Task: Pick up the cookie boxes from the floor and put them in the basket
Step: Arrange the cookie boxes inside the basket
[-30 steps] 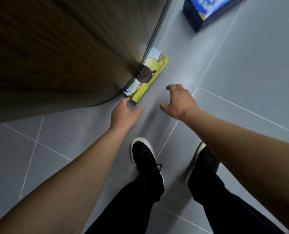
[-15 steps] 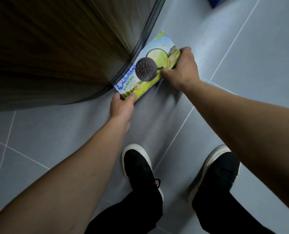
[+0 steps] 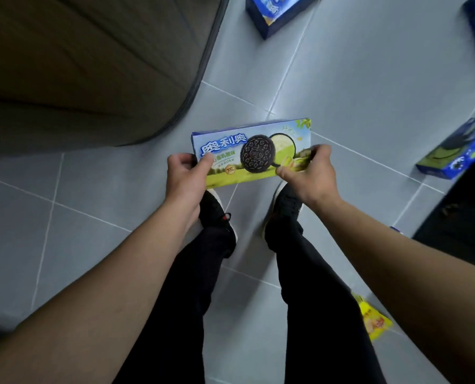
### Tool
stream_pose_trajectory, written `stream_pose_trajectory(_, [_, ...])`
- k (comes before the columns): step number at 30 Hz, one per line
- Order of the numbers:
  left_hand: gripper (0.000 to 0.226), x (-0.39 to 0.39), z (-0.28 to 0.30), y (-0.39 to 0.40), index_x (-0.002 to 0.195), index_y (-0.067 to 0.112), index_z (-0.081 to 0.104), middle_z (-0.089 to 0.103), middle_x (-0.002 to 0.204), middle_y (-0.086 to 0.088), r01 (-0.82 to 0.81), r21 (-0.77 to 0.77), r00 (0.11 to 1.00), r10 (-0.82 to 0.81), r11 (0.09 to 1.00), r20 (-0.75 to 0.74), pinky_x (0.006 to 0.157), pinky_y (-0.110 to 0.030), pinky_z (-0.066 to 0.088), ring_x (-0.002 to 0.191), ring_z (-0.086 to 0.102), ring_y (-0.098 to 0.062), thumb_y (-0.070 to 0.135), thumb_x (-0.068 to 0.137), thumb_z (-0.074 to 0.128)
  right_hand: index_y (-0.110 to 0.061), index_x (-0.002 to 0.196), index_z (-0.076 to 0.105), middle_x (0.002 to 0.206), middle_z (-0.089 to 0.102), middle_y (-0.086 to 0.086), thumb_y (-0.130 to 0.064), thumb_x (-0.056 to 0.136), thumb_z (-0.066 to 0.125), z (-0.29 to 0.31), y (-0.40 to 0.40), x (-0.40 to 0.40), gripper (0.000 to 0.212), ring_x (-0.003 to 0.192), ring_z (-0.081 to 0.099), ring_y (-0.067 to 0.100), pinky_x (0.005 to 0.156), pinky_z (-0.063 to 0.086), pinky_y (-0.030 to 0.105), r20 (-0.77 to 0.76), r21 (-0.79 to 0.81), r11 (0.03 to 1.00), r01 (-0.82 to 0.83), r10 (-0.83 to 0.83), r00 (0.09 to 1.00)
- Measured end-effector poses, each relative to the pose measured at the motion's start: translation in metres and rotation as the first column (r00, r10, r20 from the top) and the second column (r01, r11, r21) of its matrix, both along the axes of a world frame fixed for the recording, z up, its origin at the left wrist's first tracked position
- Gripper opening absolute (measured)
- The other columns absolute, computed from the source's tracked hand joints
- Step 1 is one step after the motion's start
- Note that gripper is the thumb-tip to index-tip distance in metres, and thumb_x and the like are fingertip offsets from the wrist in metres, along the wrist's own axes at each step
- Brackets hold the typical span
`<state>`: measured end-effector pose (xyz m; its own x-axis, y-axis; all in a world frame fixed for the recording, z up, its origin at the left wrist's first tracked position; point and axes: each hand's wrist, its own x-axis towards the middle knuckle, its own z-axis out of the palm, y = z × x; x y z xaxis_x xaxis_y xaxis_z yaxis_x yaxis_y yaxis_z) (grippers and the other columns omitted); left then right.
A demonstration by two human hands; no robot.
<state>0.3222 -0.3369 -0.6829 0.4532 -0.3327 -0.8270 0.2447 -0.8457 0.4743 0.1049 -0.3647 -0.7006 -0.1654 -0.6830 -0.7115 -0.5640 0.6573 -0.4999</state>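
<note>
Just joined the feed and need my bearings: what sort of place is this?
Probably an indoor room, home or staged; I can't tell which. It has a grey tiled floor, a curved wood-panelled piece of furniture, and cookie boxes scattered about, such as a blue box. Both hands hold a green box.

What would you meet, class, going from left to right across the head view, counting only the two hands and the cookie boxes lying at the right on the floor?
left hand → right hand → yellow box → green-and-blue box
</note>
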Motion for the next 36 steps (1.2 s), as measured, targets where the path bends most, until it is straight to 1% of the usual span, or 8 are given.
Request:
stream_pose_trajectory(6, [0.025,0.023,0.181,-0.017,0.097,0.023,0.060,0.071,0.102,0.004,0.247,-0.075,0.968,-0.250,0.966,-0.031,0.090,-0.046,0.056,0.095,0.070,-0.018,0.024,0.078,0.078,-0.014,0.110,0.042,0.086,0.056,-0.010,-0.024,0.075,0.082,0.174,-0.008,0.009,0.054,0.076,0.058,0.011,0.071,0.045,0.024,0.022,-0.045,0.999,-0.008,0.009,1.000])
stream_pose_trajectory(10, [0.036,0.047,0.275,-0.015,0.107,0.015,0.061,0.072,0.108,-0.003,0.383,-0.154,0.917,-0.395,0.911,-0.058,0.086,-0.048,0.057,0.101,0.069,-0.024,0.015,0.077,0.080,-0.010,0.116,0.042,0.091,0.056,-0.006,-0.027,0.074,0.082,0.264,-0.014,0.017,0.060,0.083,0.056,0.017,0.071,0.040,0.026,-0.010,-0.090,0.994,-0.068,0.068,0.998])
stream_pose_trajectory(13, [0.035,0.059,0.333,0.000,0.103,0.017,0.061,0.071,0.101,0.000,0.438,-0.215,0.896,-0.443,0.873,0.028,0.081,-0.033,0.059,0.094,0.069,-0.017,0.011,0.075,0.081,-0.011,0.118,0.045,0.106,0.058,-0.001,-0.029,0.073,0.082,0.319,-0.006,0.020,0.061,0.091,0.056,0.018,0.068,0.042,0.023,-0.020,-0.113,0.989,-0.096,0.094,0.995])
stream_pose_trajectory(17, [0.040,0.069,0.394,0.033,0.105,0.016,0.063,0.068,0.091,0.008,0.509,-0.247,0.860,-0.471,0.825,0.196,0.065,-0.013,0.051,0.073,0.060,-0.002,0.012,0.071,0.084,-0.013,0.139,0.037,0.139,0.044,0.005,-0.030,0.065,0.086,0.377,0.010,0.024,0.089,0.126,0.047,0.022,0.105,0.041,0.034,-0.046,-0.267,0.946,-0.185,0.180,0.983])
stream_pose_trajectory(20, [0.047,0.069,0.427,0.068,0.106,0.017,0.064,0.066,0.092,0.005,0.531,-0.228,0.837,-0.463,0.816,0.291,0.076,-0.030,0.052,0.079,0.057,-0.010,0.017,0.066,0.087,-0.014,0.147,0.031,0.147,0.037,0.007,-0.031,0.063,0.085,0.420,0.020,0.027,0.101,0.134,0.036,0.024,0.111,0.032,0.035,-0.156,-0.376,0.816,-0.439,0.411,0.898])
stream_pose_trajectory(25, [0.056,0.049,0.472,0.125,0.109,0.017,0.062,0.061,0.088,0.013,0.544,-0.237,0.798,-0.409,0.805,0.443,0.080,-0.033,0.051,0.085,0.060,-0.019,0.018,0.060,0.090,-0.018,0.149,0.030,0.149,0.039,0.006,-0.045,0.062,0.082,0.473,0.043,0.035,0.105,0.134,0.038,0.028,0.111,0.034,0.040,-0.287,-0.399,0.427,-0.811,0.782,0.553])
stream_pose_trajectory(30, [0.057,0.031,0.509,0.183,0.107,0.018,0.061,0.068,0.097,0.004,0.458,-0.333,0.842,-0.283,0.824,0.458,0.078,-0.033,0.056,0.082,0.066,-0.015,0.011,0.059,0.090,-0.016,0.148,0.032,0.142,0.047,0.008,-0.049,0.058,0.080,0.503,0.080,0.044,0.107,0.128,0.046,0.029,0.107,0.039,0.041,-0.344,-0.386,0.166,-0.907,0.887,0.309])
stream_pose_trajectory(36, [0.053,0.048,0.543,0.261,0.104,0.016,0.061,0.068,0.094,0.008,0.302,-0.443,0.888,-0.080,0.844,0.453,0.082,-0.033,0.057,0.083,0.065,-0.008,0.001,0.060,0.086,-0.021,0.132,0.045,0.122,0.058,0.002,-0.045,0.067,0.077,0.543,0.118,0.082,0.077,0.109,0.056,0.025,0.090,0.049,0.038,-0.409,-0.418,-0.028,-0.908,0.898,0.161])
